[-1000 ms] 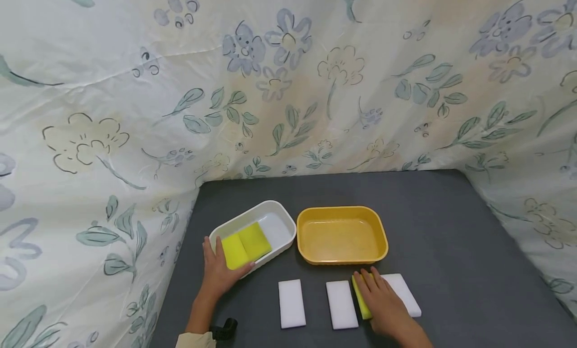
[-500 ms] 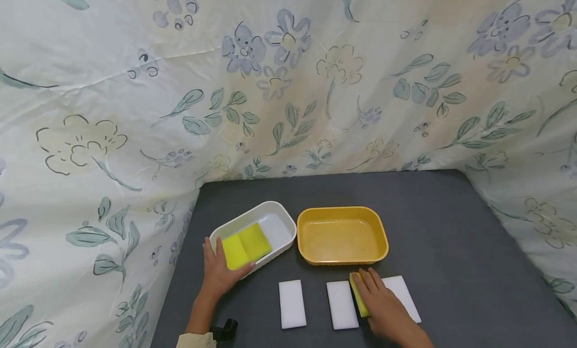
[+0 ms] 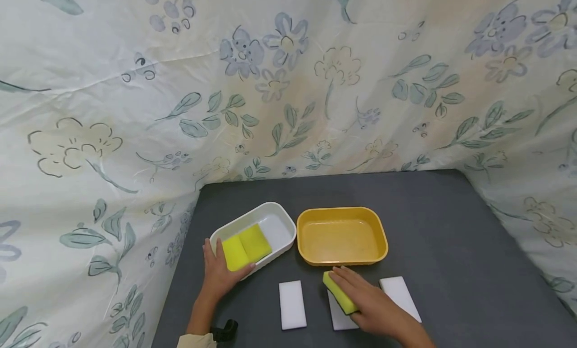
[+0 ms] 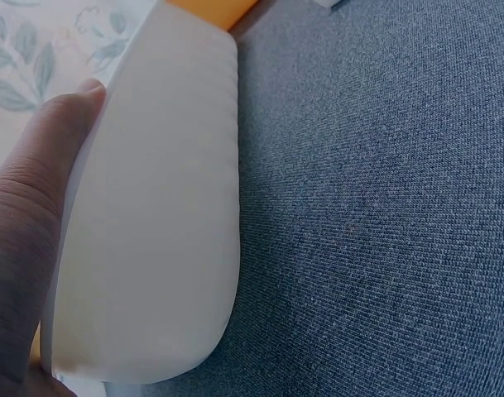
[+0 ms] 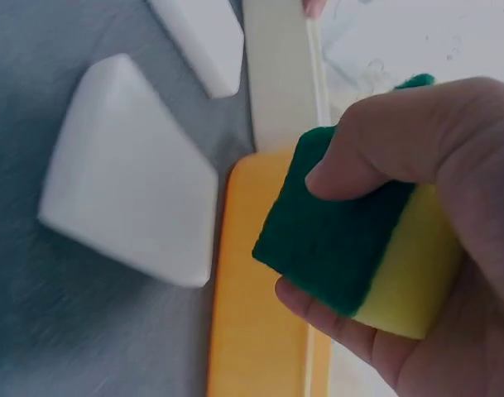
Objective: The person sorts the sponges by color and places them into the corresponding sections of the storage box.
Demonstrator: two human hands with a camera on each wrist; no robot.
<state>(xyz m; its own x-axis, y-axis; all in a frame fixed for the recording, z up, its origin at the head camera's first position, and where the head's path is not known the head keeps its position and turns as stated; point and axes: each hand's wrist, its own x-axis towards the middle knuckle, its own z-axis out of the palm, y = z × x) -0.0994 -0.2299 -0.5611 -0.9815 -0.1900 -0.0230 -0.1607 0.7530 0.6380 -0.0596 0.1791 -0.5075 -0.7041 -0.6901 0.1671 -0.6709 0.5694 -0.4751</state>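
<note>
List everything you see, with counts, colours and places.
White rectangular tray: 1, white, left of the other tray
Orange-yellow rectangular tray: 1, orange-yellow, right of the white one
Sponges: 2, yellow on top, in the white tray
Sponge blocks: 3, white, in a row in front of the trays
Scouring sponge: 1, yellow and green, above the middle block
Woven cloth: 1, dark grey, under the trays
Floral sheet: white with printed flowers, behind
Wrist device: 1, black, left wrist
Sleeve: 1, beige, left arm
Left hand: 1, touching the white tray
Right hand: 1, holding the scouring sponge
</note>
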